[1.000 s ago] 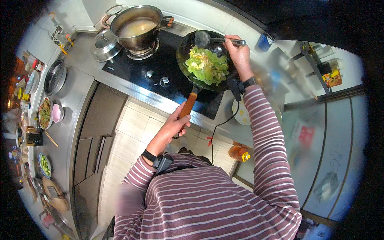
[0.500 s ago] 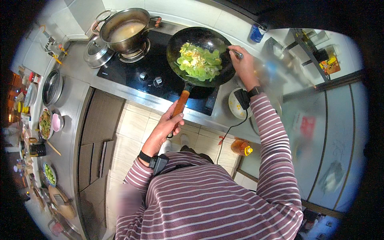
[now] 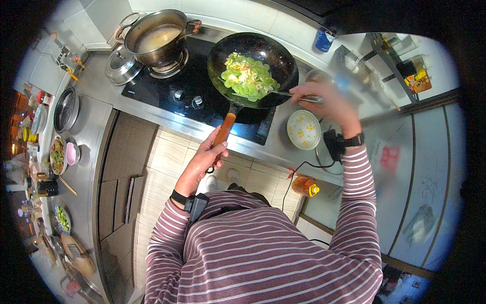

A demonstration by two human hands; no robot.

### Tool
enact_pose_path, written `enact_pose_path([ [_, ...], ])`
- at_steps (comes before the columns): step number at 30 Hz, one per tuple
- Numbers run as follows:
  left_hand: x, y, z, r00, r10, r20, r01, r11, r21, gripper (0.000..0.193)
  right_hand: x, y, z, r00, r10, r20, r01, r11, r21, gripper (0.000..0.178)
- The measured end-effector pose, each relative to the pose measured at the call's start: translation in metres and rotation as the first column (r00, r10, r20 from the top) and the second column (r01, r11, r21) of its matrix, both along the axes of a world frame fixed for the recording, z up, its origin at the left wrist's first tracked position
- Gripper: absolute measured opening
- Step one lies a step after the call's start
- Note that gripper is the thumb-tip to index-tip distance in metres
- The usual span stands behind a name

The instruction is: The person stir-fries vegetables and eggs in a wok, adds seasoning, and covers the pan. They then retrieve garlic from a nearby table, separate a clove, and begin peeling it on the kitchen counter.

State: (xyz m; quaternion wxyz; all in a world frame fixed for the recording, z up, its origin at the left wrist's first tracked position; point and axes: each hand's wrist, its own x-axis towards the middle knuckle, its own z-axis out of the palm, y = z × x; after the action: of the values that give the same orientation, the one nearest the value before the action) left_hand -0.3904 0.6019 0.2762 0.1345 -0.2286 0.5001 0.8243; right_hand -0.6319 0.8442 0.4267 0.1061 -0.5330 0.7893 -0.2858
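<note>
Head view, from the left: a plate of mixed food (image 3: pixel 57 156) and, nearer the body, a dish of green slices (image 3: pixel 62 219) sit on the steel side counter with a round dark pan (image 3: pixel 66 110) and a small pink bowl (image 3: pixel 73 155). Next, a metal pot lid (image 3: pixel 121 66) lies beside a two-handled stockpot (image 3: pixel 154 38) on the black gas hob (image 3: pixel 152 90). The left hand (image 3: pixel 205 158) is wrapped round the wooden handle (image 3: pixel 225 129) of a black wok (image 3: pixel 281 58), which is over the hob's right side. Pale green slices with yellow-white bits (image 3: pixel 248 77) fill its near-left part. Rightward are a white flower-patterned bowl (image 3: pixel 304 129) on the counter and, lower, a yellow-capped oil bottle (image 3: pixel 305 186). Farthest right, the blurred right hand (image 3: pixel 329 104) grips a ladle (image 3: pixel 315 99); its shaft reaches into the wok by the food, its head hard to make out.
</note>
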Motion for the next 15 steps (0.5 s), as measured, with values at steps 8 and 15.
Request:
enact_pose_path([
  [8,0.003,0.002,-0.001,1.0,0.013,0.012,-0.013,1.0,-0.007,0.068,0.006,-0.019,-0.04,0.98,-0.053,0.192,0.089,0.979,-0.185,0.016],
  [15,0.001,0.006,-0.002,1.0,0.026,0.001,-0.026,0.999,-0.024,0.067,0.015,-0.049,-0.069,0.963,-0.118,0.242,0.186,0.941,-0.282,0.016],
])
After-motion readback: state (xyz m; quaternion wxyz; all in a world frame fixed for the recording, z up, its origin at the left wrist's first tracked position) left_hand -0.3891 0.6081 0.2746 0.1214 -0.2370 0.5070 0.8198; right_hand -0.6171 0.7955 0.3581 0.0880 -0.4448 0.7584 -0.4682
